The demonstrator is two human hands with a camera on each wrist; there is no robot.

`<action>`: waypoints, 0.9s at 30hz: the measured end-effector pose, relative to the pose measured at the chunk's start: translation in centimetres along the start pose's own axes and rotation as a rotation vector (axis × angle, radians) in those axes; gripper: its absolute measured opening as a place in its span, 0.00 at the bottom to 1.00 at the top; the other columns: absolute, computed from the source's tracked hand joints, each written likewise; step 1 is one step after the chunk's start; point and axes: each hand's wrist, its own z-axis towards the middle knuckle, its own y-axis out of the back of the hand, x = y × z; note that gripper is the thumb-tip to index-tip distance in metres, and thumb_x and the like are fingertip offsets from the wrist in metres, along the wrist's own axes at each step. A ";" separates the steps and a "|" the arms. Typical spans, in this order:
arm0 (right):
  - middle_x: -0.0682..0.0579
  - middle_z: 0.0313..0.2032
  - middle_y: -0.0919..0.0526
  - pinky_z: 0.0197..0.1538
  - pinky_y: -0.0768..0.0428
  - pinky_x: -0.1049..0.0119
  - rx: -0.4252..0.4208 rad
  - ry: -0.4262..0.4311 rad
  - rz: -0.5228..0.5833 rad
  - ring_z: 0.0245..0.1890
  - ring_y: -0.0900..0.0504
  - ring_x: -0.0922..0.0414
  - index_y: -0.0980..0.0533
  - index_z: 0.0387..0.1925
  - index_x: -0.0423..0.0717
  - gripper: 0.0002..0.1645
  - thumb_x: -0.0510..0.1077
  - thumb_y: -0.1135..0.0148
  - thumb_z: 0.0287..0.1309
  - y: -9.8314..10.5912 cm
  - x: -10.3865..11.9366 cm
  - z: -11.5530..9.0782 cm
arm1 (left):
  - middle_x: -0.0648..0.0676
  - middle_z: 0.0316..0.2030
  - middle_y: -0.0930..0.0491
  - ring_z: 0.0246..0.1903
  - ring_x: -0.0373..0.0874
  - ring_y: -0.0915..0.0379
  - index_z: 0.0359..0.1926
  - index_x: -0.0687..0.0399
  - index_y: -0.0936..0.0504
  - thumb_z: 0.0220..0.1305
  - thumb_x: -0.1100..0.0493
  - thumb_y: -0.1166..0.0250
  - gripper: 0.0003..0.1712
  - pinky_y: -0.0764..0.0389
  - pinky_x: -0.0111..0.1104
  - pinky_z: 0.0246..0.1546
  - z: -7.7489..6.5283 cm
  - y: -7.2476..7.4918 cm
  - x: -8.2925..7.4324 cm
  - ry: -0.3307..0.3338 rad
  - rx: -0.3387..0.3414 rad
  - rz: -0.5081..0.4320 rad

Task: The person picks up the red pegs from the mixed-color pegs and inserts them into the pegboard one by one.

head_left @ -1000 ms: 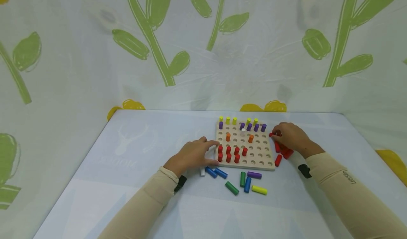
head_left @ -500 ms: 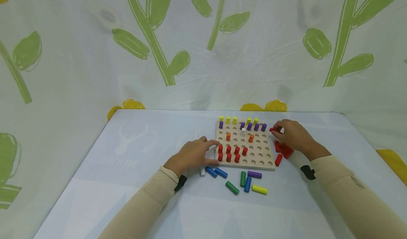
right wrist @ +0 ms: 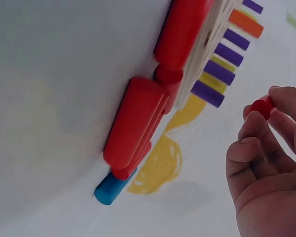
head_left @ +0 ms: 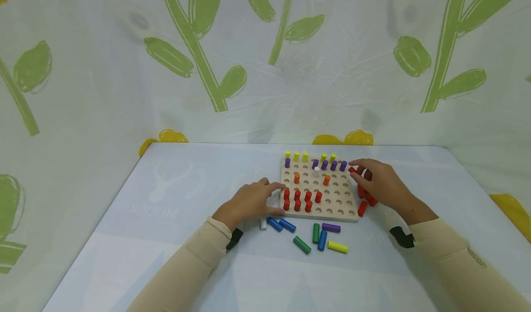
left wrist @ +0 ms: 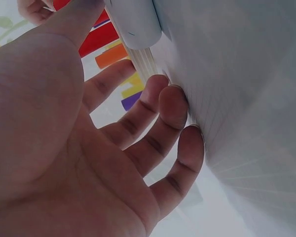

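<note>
A wooden pegboard (head_left: pixel 332 217) lies on the table with upright pegs in it: red (head_left: pixel 297 205) at the near left, orange (head_left: pixel 297 178), white (head_left: pixel 316 172), purple (head_left: pixel 325 165) and yellow (head_left: pixel 305 156). My left hand (head_left: pixel 251 201) rests at its left side, thumb and index finger spread along the edge, the other fingertips low by the tabletop. Off the board's right side, my right hand (head_left: pixel 381 183) pinches a red peg (right wrist: pixel 261 107) between thumb and fingers; one round end shows. Loose red pegs (head_left: pixel 362 208) lie beneath that hand, partly hidden by it.
In front of the board lie loose pegs: blue (head_left: pixel 287 225), green (head_left: pixel 302 245), purple (head_left: pixel 331 228) and yellow (head_left: pixel 338 247). A white peg (head_left: pixel 263 223) lies by my left wrist. A leaf-patterned cloth (head_left: pixel 265 118) hangs behind the table.
My right hand has lifted the red peg from beside the board's right edge and shifted its fingers around it, with the wrist swung slightly right. The left hand has stayed in place.
</note>
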 end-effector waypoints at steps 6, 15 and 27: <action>0.47 0.36 0.16 0.28 0.22 0.73 -0.067 0.073 0.050 0.28 0.24 0.56 0.22 0.57 0.42 0.21 0.41 0.33 0.64 -0.5 1.1 -1.2 | 0.55 0.58 0.25 0.47 0.47 0.24 0.71 0.30 0.33 0.55 0.32 0.29 0.44 0.20 0.46 0.54 0.1 -0.1 0.1 0.002 0.001 0.005; 0.51 0.31 0.16 0.31 0.22 0.74 -0.163 0.129 0.149 0.28 0.23 0.58 0.22 0.50 0.43 0.17 0.39 0.30 0.60 -1.8 2.3 -2.2 | 0.55 0.59 0.25 0.48 0.48 0.24 0.71 0.30 0.32 0.55 0.32 0.29 0.44 0.20 0.47 0.54 0.1 0.0 0.0 0.005 0.011 -0.006; 0.53 0.32 0.15 0.34 0.22 0.75 -0.186 0.140 0.246 0.29 0.21 0.62 0.24 0.46 0.44 0.15 0.41 0.29 0.59 -2.8 4.0 -3.0 | 0.54 0.56 0.24 0.46 0.46 0.23 0.71 0.29 0.32 0.55 0.32 0.29 0.44 0.18 0.44 0.51 0.1 0.0 0.0 0.003 0.010 -0.001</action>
